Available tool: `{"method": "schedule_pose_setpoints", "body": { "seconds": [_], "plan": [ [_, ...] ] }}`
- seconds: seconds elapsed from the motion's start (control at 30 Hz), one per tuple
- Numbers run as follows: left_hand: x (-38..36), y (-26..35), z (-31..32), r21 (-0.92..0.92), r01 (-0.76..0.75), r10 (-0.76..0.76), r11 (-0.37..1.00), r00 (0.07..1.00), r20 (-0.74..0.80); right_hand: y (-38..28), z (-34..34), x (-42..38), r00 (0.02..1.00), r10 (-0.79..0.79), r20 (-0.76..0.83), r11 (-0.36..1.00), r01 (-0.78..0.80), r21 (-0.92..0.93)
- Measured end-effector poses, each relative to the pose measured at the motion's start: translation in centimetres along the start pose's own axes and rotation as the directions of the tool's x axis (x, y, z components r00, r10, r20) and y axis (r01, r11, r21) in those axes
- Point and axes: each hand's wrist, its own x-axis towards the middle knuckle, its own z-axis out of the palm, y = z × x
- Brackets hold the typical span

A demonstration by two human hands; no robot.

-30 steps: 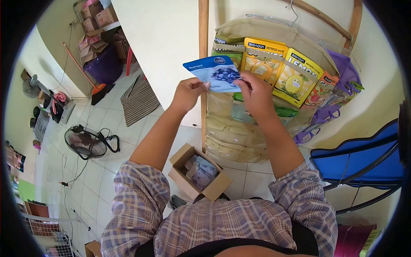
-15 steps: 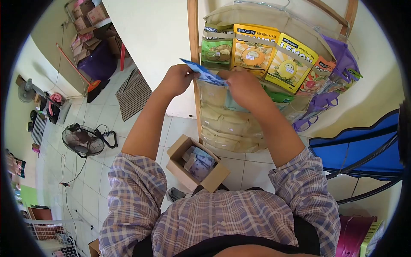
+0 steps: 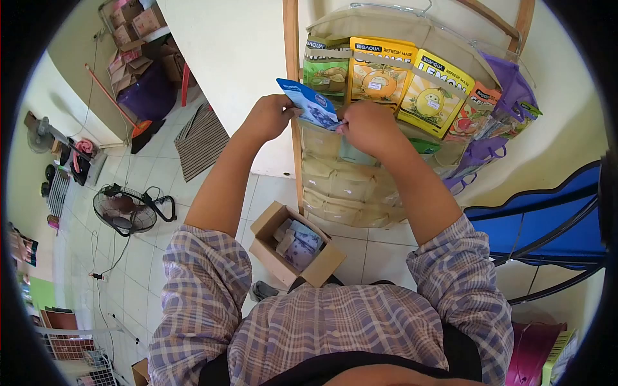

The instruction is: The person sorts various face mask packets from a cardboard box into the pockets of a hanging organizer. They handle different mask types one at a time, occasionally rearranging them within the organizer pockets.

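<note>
A blue face mask packet (image 3: pixel 311 107) is stretched between my two hands, tilted, in front of the hanging pocket organizer (image 3: pixel 335 186). My left hand (image 3: pixel 271 116) pinches its left edge. My right hand (image 3: pixel 367 127) grips its lower right corner, close to the pockets. Behind and above sit a green packet (image 3: pixel 326 76), an orange packet (image 3: pixel 381 74), a yellow lemon packet (image 3: pixel 434 96) and a grapefruit packet (image 3: pixel 473 114) in the top row. Lower pockets are see-through beige; a green packet (image 3: pixel 425 146) shows partly behind my right wrist.
Below my hands an open cardboard box (image 3: pixel 327 265) holds several bluish packets (image 3: pixel 301 244). A floor fan (image 3: pixel 129 211) stands on the tiles at left. Purple bags (image 3: pixel 508 80) hang to the right, above a blue folding frame (image 3: pixel 547 225). A wooden post (image 3: pixel 293 38) runs beside the organizer.
The blue packet has turned so that its printed front faces me more fully. Both hands still hold it, with my left hand shifted slightly right.
</note>
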Motion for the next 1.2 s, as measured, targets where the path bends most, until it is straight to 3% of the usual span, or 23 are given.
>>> {"method": "schedule_pose_setpoints", "body": {
  "seconds": [0.13,0.27,0.33,0.43,0.47,0.53,0.63,0.77,0.87,1.03,1.1,1.2],
  "plan": [
    [0.1,-0.3,0.2,-0.053,0.036,-0.036,0.998,0.999,-0.008,-0.2,0.5,1.3,0.990,0.102,0.097,0.989,-0.091,-0.115],
    [-0.1,-1.2,0.8,-0.055,0.061,-0.062,0.997,0.998,-0.022,0.4,1.4,1.9,0.998,0.060,0.025,0.985,-0.055,-0.165],
    [-0.2,-1.4,1.0,-0.081,0.044,-0.049,0.996,0.997,-0.052,0.4,1.5,1.6,0.996,0.030,-0.082,0.999,-0.029,0.018],
    [-0.3,-1.3,1.3,-0.080,0.044,-0.050,0.996,0.997,-0.064,0.7,1.8,1.7,0.984,0.038,-0.175,0.991,-0.015,0.134],
    [-0.4,-1.3,1.4,-0.095,0.012,-0.021,0.995,0.996,-0.091,0.9,1.8,1.9,0.984,0.039,-0.173,0.991,-0.015,0.134],
    [-0.4,-1.3,1.6,-0.110,-0.020,0.007,0.994,0.993,-0.116,1.1,1.4,2.2,0.999,0.049,0.022,0.992,-0.051,0.119],
    [-0.3,-1.1,1.5,-0.072,-0.025,0.016,0.997,0.992,-0.124,1.2,1.1,2.4,0.998,0.012,0.061,0.995,-0.018,0.095],
    [-0.2,-0.2,0.6,-0.045,-0.026,0.022,0.999,0.996,-0.085,1.0,0.8,2.2,0.997,-0.013,0.079,0.997,0.007,0.080],
    [-0.2,-0.2,0.5,-0.015,-0.022,0.022,1.000,0.998,-0.059,0.6,0.8,1.9,0.999,-0.047,-0.008,0.998,0.047,0.039],
    [-0.4,-0.9,0.7,-0.117,-0.016,0.011,0.993,0.999,-0.050,-0.8,0.2,2.2,0.992,0.091,0.092,0.996,-0.089,-0.023],
    [-0.5,-0.4,0.7,-0.209,0.128,-0.133,0.970,0.991,-0.013,-0.7,0.4,2.2,0.993,0.093,0.066,0.996,-0.094,0.011],
    [-0.6,-0.5,0.7,-0.205,0.150,-0.154,0.967,0.988,-0.003,-0.3,0.5,2.1,0.996,0.082,0.041,0.995,-0.083,0.045]
  ]
}}
